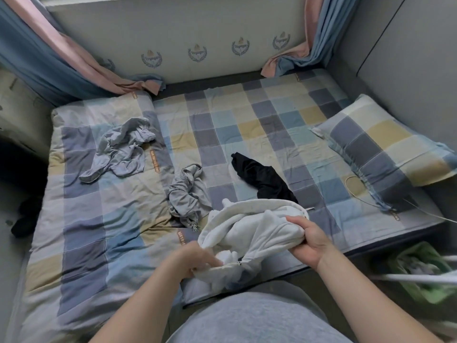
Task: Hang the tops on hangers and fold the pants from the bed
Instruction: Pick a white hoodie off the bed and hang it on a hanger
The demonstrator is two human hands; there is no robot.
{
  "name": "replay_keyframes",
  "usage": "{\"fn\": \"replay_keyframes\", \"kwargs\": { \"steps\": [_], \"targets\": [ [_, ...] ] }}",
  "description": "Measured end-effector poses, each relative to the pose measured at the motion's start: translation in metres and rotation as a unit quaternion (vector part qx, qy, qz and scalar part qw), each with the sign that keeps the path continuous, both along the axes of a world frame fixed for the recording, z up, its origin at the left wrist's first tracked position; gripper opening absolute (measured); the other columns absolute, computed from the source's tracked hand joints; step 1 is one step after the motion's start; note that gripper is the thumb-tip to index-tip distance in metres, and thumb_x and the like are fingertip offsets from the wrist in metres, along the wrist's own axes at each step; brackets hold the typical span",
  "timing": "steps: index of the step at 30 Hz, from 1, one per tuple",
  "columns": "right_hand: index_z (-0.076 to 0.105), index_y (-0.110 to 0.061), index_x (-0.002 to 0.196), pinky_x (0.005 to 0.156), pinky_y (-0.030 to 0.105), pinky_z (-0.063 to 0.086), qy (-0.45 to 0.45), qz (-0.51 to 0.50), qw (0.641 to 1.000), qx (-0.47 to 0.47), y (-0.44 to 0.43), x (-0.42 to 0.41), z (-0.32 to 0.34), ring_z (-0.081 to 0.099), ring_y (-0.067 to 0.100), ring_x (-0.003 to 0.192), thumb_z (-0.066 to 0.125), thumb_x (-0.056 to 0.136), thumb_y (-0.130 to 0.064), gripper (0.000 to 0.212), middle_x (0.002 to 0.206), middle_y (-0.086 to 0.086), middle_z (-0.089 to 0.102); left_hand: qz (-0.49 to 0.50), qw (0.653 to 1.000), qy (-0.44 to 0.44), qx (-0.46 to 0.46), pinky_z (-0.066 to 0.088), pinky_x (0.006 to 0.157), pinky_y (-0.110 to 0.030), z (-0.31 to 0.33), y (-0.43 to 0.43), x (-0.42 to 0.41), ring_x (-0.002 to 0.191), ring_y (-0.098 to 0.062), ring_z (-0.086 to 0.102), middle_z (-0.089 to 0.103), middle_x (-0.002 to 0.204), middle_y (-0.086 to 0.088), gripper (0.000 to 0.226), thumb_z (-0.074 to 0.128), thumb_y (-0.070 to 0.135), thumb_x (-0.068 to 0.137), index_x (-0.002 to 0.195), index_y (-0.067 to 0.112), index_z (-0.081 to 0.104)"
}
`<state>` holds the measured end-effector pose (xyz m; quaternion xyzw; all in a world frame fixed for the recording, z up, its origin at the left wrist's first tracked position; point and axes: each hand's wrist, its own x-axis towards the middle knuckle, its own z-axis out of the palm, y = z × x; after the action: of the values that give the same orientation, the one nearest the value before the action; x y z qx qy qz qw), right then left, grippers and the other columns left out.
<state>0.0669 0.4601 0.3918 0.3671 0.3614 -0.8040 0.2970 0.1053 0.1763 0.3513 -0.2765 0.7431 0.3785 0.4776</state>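
We hold the white zip top [252, 233] bunched over the near edge of the bed [272, 125]. Our left hand [195, 261] pinches its zipper hem and our right hand [309, 241] clenches a fold, both grips grasping cloth. Just beyond lie a grey garment [188, 194] and a black garment [262, 179], with a second grey heap [121, 149] well left. A pillow [385, 142] lines the right edge.

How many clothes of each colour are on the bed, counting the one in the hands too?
Grey: 2, the left grey garment and the middle grey garment
Black: 1, the black garment
White: 1, the white zip-up top, gripped by the left hand and the right hand
Total: 4
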Motion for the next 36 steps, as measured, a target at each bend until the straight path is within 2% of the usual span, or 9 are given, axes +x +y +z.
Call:
{"fn": "replay_keyframes", "kwargs": {
  "steps": [3,6,10,12,15,21,28,33,36],
  "targets": [
    [0.066,0.001,0.117,0.069,0.046,0.061,0.015,-0.036,0.999,-0.003,-0.001,0.015,-0.001,0.074,0.036,0.092,0.065,0.082,-0.011,0.037,0.111,0.025,0.072,-0.254,0.959,0.017,-0.121,0.05,0.068,-0.03,-0.017,0.019,0.005,0.087,-0.023,0.059,0.064,0.107,-0.008,0.045,0.06,0.045,0.095,0.121,0.009,0.061],
    [0.064,-0.004,0.123,0.086,0.05,0.058,0.007,-0.04,0.999,0.036,0.017,0.031,-0.003,0.069,0.036,0.109,0.07,0.081,-0.013,0.043,0.121,0.023,0.069,-0.265,0.952,0.082,-0.126,0.042,0.065,-0.025,-0.035,0.034,0.004,0.097,-0.024,0.065,0.068,0.101,-0.005,0.036,0.056,0.038,0.099,0.117,0.008,0.064],
    [0.061,-0.002,0.126,0.091,0.048,0.056,-0.038,0.017,0.986,0.16,0.05,0.061,-0.007,0.067,0.038,0.111,0.067,0.084,0.006,0.043,0.118,0.022,0.07,0.105,0.984,0.14,0.019,0.051,0.056,-0.026,-0.049,0.048,-0.004,0.078,-0.018,0.066,0.072,0.09,-0.004,0.027,0.075,0.026,0.088,0.109,0.01,0.072],
    [0.062,0.001,0.124,0.087,0.042,0.058,-0.063,0.052,0.958,0.275,0.062,0.079,-0.011,0.071,0.034,0.1,0.067,0.083,0.009,0.041,0.11,0.021,0.072,0.212,0.96,0.127,0.134,0.062,0.077,-0.041,-0.044,0.056,-0.01,0.093,-0.029,0.071,0.075,0.1,-0.011,0.03,0.078,0.027,0.086,0.112,0.014,0.071],
    [0.066,0.005,0.111,0.075,0.034,0.056,-0.121,0.132,0.92,0.349,0.077,0.106,-0.013,0.071,0.025,0.082,0.071,0.083,0.0,0.029,0.097,0.018,0.074,0.272,0.917,0.062,0.285,0.053,0.1,-0.051,-0.028,0.075,-0.018,0.113,-0.036,0.066,0.071,0.12,-0.016,0.045,0.078,0.027,0.087,0.127,0.013,0.065],
    [0.062,0.006,0.118,0.076,0.04,0.047,-0.125,-0.01,0.94,0.316,0.085,0.155,-0.012,0.064,0.035,0.091,0.055,0.084,0.01,0.034,0.112,0.028,0.068,0.194,0.935,0.065,0.289,0.05,0.104,-0.049,0.012,0.117,-0.019,0.113,-0.029,0.068,0.074,0.115,-0.012,0.044,0.074,0.039,0.088,0.124,0.015,0.067],
    [0.06,0.0,0.116,0.067,0.035,0.047,-0.088,-0.111,0.938,0.316,0.096,0.232,-0.009,0.062,0.03,0.082,0.049,0.082,0.006,0.036,0.093,0.016,0.065,-0.048,0.98,0.149,0.125,0.055,0.054,-0.028,0.04,0.16,0.026,0.069,-0.018,0.074,0.075,0.071,0.003,0.042,0.08,0.052,0.069,0.098,0.022,0.071],
    [0.059,-0.002,0.103,0.052,0.025,0.039,-0.062,-0.142,0.94,0.303,0.107,0.337,0.005,0.052,0.02,0.063,0.053,0.055,-0.013,0.049,0.075,0.007,0.052,-0.201,0.968,0.101,0.114,0.061,0.083,-0.049,0.062,0.187,0.113,0.084,-0.025,0.076,0.078,0.085,-0.006,0.063,0.084,0.057,0.055,0.101,0.016,0.071],
    [0.058,-0.005,0.089,0.054,0.025,0.035,-0.018,-0.19,0.935,0.301,0.116,0.416,0.02,0.047,0.02,0.063,0.052,0.053,-0.014,0.038,0.071,0.006,0.046,-0.249,0.953,0.092,0.148,0.061,0.084,-0.049,0.076,0.21,0.173,0.087,-0.029,0.076,0.078,0.09,-0.011,0.064,0.084,0.053,0.058,0.104,0.012,0.071]
  ]
}}
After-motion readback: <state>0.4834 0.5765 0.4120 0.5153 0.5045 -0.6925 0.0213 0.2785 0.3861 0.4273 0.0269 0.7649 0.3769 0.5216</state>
